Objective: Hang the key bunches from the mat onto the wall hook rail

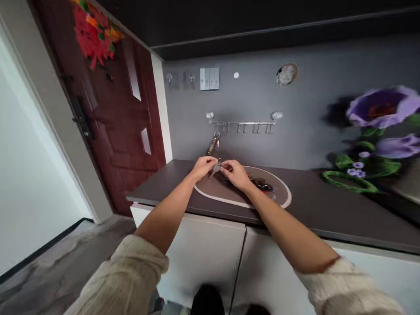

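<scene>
Right hand [235, 173] over mat [223, 193], below hook rail [243, 123]

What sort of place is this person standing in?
Likely a home entryway: a dark red door stands at left, and a hook rail on the grey wall has a keyring hanging from it.

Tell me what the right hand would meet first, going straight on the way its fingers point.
The right hand would likely meet the metal keys between both hands first, then the left hand; depth is unclear.
</scene>
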`<state>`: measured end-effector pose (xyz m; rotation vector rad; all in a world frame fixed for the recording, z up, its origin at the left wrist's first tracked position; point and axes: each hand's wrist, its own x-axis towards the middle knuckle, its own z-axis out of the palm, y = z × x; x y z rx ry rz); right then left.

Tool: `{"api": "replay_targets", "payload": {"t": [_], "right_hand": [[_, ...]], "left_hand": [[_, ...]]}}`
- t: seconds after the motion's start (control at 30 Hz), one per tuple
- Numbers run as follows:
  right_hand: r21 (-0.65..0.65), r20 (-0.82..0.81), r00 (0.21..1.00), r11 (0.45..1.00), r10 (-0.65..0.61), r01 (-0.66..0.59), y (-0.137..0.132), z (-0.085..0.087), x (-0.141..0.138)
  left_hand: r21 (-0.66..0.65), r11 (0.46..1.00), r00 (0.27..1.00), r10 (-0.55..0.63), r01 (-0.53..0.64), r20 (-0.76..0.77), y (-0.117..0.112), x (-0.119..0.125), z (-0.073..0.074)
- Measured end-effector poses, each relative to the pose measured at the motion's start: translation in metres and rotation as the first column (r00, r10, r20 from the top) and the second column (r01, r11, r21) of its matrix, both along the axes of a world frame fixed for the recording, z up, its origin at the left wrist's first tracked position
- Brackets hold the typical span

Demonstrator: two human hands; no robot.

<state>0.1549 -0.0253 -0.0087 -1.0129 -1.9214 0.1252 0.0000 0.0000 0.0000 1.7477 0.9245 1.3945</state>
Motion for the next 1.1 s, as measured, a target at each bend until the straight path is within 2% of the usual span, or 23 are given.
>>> {"api": "replay_targets", "payload": {"t": [0.4, 0.77, 0.9, 1.1], "right_hand": [[0.032, -0.034, 0.999, 0.999, 0.040, -0.039, 0.000, -0.001, -0.003], [0.049, -0.210, 0.975, 0.995, -0.074, 0.086, 0.000, 0.008, 0.005], [0.013, -0.280, 0.958, 0.997, -0.068, 0.074, 0.002, 0.009, 0.007], [-0.035, -0.355, 0.934, 0.999, -0.030, 0.019, 0.006, 0.008, 0.009]], "left_hand": [[-0.015, 0.997, 0.996, -0.081, 0.081, 0.028, 0.002, 0.000, -0.002], [-0.109, 0.990, 0.993, -0.077, 0.086, 0.090, -0.002, -0.001, 0.001], [-0.126, 0.980, 0.985, -0.141, 0.153, 0.099, -0.001, -0.002, -0.001], [-0.104, 0.967, 0.972, -0.232, 0.233, 0.024, 0.002, -0.001, -0.007]]}}
